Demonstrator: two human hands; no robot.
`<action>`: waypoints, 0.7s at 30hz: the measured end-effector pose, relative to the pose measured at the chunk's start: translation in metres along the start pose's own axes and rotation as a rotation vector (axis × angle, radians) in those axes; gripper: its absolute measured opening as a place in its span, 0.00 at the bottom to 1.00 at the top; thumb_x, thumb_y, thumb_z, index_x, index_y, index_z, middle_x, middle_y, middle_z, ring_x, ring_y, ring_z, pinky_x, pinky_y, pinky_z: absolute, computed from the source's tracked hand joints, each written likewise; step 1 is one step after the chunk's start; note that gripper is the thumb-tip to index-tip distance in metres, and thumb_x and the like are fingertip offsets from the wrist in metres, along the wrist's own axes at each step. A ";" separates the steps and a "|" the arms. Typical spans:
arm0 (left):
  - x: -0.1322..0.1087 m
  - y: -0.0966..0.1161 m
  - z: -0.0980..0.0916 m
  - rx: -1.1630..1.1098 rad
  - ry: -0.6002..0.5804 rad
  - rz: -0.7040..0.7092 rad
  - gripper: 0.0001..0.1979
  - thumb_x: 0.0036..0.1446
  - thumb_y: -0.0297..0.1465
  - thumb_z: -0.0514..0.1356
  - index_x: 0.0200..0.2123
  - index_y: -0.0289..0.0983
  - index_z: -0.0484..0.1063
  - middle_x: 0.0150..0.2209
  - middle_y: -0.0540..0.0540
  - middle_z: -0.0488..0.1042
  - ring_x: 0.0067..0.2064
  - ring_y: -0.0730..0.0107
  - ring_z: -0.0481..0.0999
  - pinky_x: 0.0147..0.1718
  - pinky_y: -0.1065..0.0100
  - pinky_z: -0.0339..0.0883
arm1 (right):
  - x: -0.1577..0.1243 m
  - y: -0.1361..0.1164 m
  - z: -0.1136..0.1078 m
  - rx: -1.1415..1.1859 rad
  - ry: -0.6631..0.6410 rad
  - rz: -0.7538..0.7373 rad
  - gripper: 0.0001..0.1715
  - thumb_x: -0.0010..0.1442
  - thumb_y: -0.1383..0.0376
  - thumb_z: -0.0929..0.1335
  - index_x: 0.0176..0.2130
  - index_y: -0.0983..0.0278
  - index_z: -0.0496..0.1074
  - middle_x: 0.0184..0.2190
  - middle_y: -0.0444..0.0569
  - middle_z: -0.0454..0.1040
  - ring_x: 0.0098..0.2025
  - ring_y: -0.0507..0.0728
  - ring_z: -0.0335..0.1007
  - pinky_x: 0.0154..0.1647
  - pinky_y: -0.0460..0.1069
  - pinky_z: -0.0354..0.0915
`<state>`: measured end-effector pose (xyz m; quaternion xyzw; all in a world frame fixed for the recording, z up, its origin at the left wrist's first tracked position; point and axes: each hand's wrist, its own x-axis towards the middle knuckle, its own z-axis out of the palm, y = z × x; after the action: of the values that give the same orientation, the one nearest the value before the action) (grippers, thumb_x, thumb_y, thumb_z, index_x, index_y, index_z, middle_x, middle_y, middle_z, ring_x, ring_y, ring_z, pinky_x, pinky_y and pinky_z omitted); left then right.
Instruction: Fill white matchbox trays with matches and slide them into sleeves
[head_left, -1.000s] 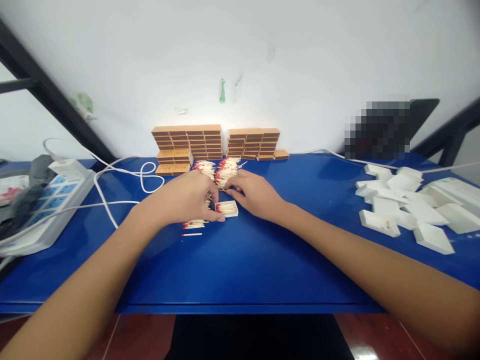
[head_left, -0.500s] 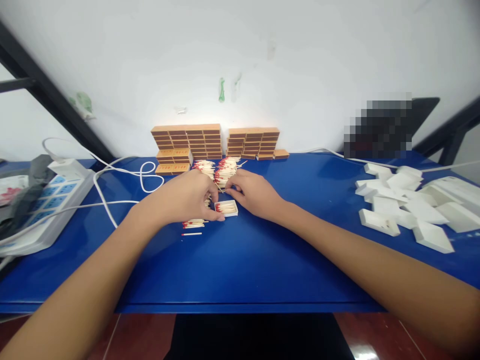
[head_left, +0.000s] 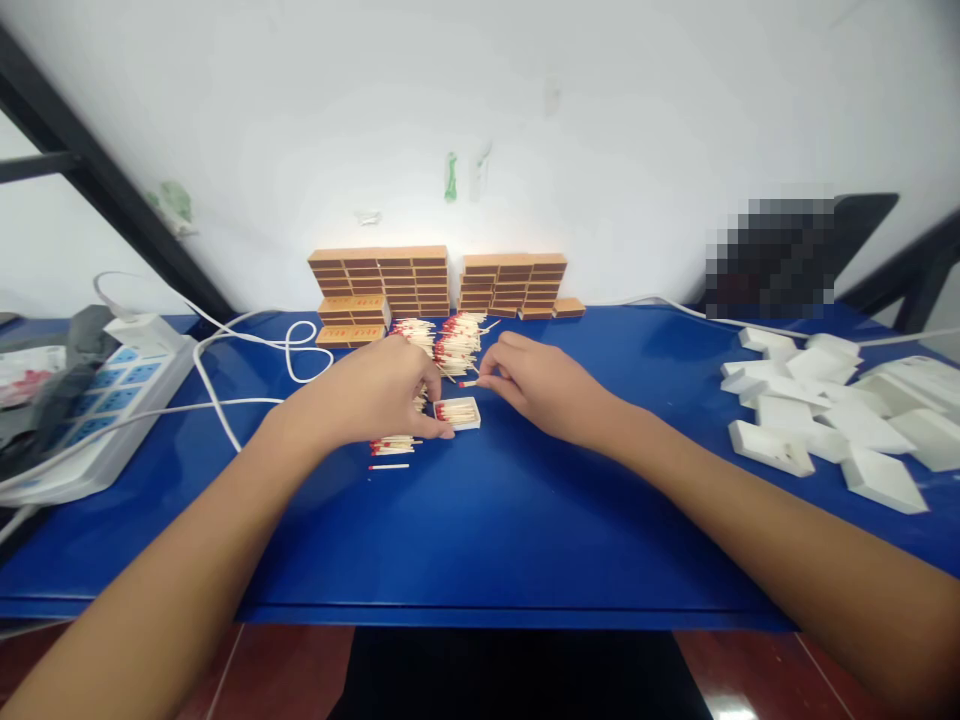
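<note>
My left hand [head_left: 397, 388] grips the left end of a small white matchbox tray [head_left: 469, 427], its thumb at the near corner and fingers at the far side. Red-tipped matches [head_left: 453, 412] lie side by side inside the tray. My right hand [head_left: 536, 382] is closed in a pinch on a single match [head_left: 469, 383], held just beyond the tray with its red head pointing left. Behind the hands lie heaps of loose matches [head_left: 459, 345]. Another bunch [head_left: 393, 446] and one lone match [head_left: 388, 467] lie nearer me, partly below my left hand.
Stacked matchboxes [head_left: 397, 270] and a shorter stack [head_left: 514, 280] stand against the wall. White empty trays [head_left: 806, 400] are heaped on the right of the blue table [head_left: 510, 540]. A power strip [head_left: 124, 400] and white cables [head_left: 206, 385] occupy the left.
My right hand has drawn back rightward from the match heap, and a match now shows in its fingertips. My left hand stays at the tray. The view has shifted slightly.
</note>
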<state>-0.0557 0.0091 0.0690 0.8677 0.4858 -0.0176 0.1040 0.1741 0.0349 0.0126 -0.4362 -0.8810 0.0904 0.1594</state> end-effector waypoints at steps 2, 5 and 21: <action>0.001 -0.001 0.001 0.011 0.004 0.005 0.16 0.55 0.45 0.75 0.38 0.38 0.86 0.23 0.51 0.74 0.26 0.70 0.69 0.29 0.66 0.54 | -0.004 -0.001 -0.001 0.001 0.018 -0.058 0.05 0.75 0.66 0.67 0.45 0.64 0.74 0.43 0.50 0.73 0.37 0.56 0.67 0.37 0.50 0.57; 0.001 -0.002 0.002 0.024 0.015 0.010 0.17 0.56 0.46 0.74 0.38 0.37 0.86 0.23 0.51 0.74 0.26 0.70 0.69 0.29 0.65 0.53 | -0.008 -0.008 0.000 -0.025 0.027 -0.124 0.06 0.75 0.67 0.66 0.45 0.65 0.74 0.43 0.51 0.73 0.38 0.56 0.67 0.37 0.50 0.57; 0.003 -0.002 0.003 0.011 0.022 0.051 0.16 0.57 0.46 0.73 0.34 0.38 0.84 0.23 0.51 0.72 0.26 0.70 0.67 0.29 0.65 0.53 | -0.010 -0.017 0.011 0.030 0.015 -0.142 0.08 0.73 0.70 0.66 0.42 0.65 0.75 0.41 0.51 0.73 0.37 0.55 0.65 0.36 0.50 0.54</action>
<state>-0.0562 0.0120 0.0656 0.8804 0.4647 -0.0079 0.0941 0.1633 0.0165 0.0052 -0.3706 -0.9072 0.0887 0.1785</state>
